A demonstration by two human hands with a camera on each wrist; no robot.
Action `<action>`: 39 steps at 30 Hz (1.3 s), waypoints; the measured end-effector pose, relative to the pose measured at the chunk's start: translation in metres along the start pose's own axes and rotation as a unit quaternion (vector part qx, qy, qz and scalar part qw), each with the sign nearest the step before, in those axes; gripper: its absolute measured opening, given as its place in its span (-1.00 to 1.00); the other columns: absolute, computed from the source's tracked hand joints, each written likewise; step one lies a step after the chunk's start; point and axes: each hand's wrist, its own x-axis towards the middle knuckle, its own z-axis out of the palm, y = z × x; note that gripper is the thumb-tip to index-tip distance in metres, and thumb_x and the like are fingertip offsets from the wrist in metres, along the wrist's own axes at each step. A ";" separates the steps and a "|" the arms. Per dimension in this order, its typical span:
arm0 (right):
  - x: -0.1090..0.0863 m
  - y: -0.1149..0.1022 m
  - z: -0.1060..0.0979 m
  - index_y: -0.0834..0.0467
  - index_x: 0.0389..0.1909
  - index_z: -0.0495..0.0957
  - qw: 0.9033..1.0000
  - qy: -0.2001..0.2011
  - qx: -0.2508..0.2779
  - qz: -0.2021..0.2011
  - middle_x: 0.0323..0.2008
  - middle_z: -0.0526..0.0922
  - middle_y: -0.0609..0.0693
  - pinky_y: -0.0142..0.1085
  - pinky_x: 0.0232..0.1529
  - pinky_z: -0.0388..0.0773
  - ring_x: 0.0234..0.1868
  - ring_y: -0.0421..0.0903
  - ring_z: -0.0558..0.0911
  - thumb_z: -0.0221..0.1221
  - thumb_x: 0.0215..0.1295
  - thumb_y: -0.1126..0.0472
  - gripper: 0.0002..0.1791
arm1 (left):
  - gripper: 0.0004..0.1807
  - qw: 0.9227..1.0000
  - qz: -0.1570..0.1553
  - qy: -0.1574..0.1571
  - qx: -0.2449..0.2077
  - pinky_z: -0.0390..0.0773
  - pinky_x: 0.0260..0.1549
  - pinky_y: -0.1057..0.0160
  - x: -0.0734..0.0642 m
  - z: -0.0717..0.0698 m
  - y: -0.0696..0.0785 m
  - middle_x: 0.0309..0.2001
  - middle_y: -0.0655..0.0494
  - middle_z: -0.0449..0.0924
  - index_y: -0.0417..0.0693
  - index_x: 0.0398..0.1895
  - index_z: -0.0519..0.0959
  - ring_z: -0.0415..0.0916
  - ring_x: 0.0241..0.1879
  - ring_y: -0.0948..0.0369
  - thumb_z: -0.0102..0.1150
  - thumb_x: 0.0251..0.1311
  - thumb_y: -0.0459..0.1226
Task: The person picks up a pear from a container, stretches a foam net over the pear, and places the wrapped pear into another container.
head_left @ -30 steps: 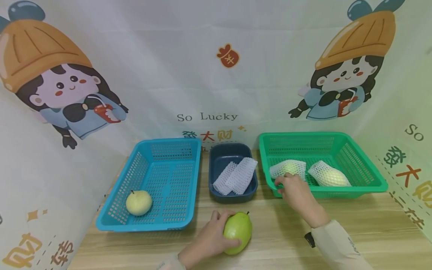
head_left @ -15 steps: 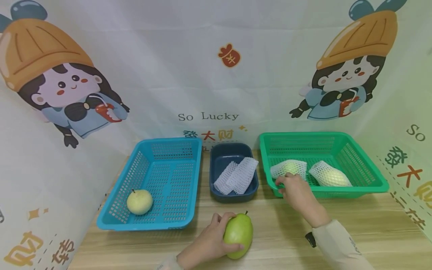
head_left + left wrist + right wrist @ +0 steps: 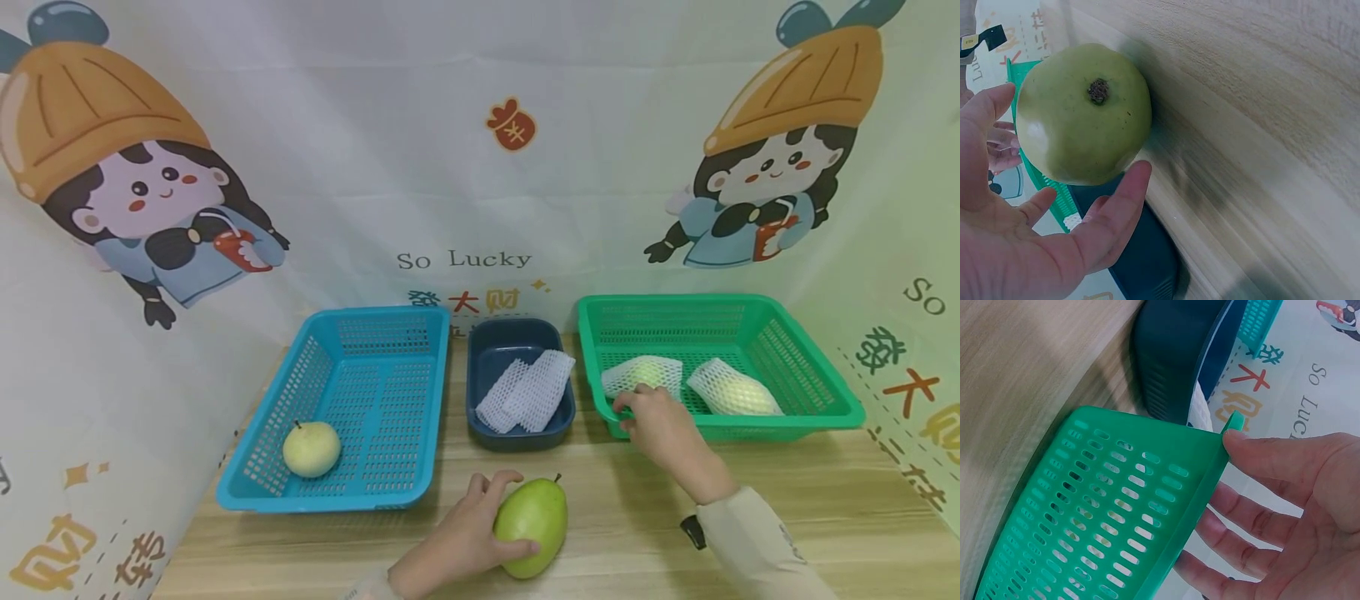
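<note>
A green pear lies on the wooden table. My left hand is around its left side, thumb across the near side, index fingertip a little off the skin. In the left wrist view the fingers are spread beside the pear, whose brown blossom end faces the camera. My right hand holds the front-left rim of the green basket, thumb on the lip and fingers past the edge. Inside that basket, one netted fruit lies just beyond the hand and another netted fruit to its right.
A blue basket at left holds a pale round pear. Between the baskets stands a dark blue bin with white foam nets. A printed cloth hangs behind and at both sides.
The pear has turned slightly and shifted a little toward the near right. My left index finger has lifted off it. My right hand stays at the green rim.
</note>
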 end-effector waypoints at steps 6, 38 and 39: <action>0.001 0.001 -0.002 0.20 -0.32 0.62 0.999 -0.033 0.006 0.015 -0.37 0.60 0.12 -0.17 -0.45 0.54 -0.35 0.09 0.56 0.35 -0.01 0.30 -0.81 | -0.15 1.000 -0.012 -0.004 -0.008 0.53 -0.28 -0.01 -0.001 -0.004 0.002 -0.14 -0.01 0.33 0.16 0.25 0.23 0.40 -0.19 0.09 0.34 -0.15 0.15; 0.095 -0.026 0.014 0.41 0.18 0.30 0.980 -0.081 0.169 0.067 0.16 0.34 0.41 0.09 0.20 0.31 0.22 0.30 0.32 0.09 0.26 0.22 -0.48 | -0.11 0.987 -0.007 0.071 -0.142 0.36 -0.01 -0.23 -0.015 0.025 -0.007 0.14 -0.13 0.25 -0.07 0.25 0.21 0.23 0.14 -0.08 0.42 -0.21 -0.09; 0.097 -0.026 0.016 0.41 0.18 0.30 0.979 -0.088 0.171 0.067 0.17 0.33 0.41 0.09 0.20 0.30 0.22 0.30 0.31 0.08 0.26 0.22 -0.48 | -0.10 0.986 -0.012 0.070 -0.149 0.35 0.00 -0.23 -0.014 0.026 -0.008 0.14 -0.13 0.24 -0.07 0.26 0.20 0.23 0.15 -0.07 0.42 -0.21 -0.08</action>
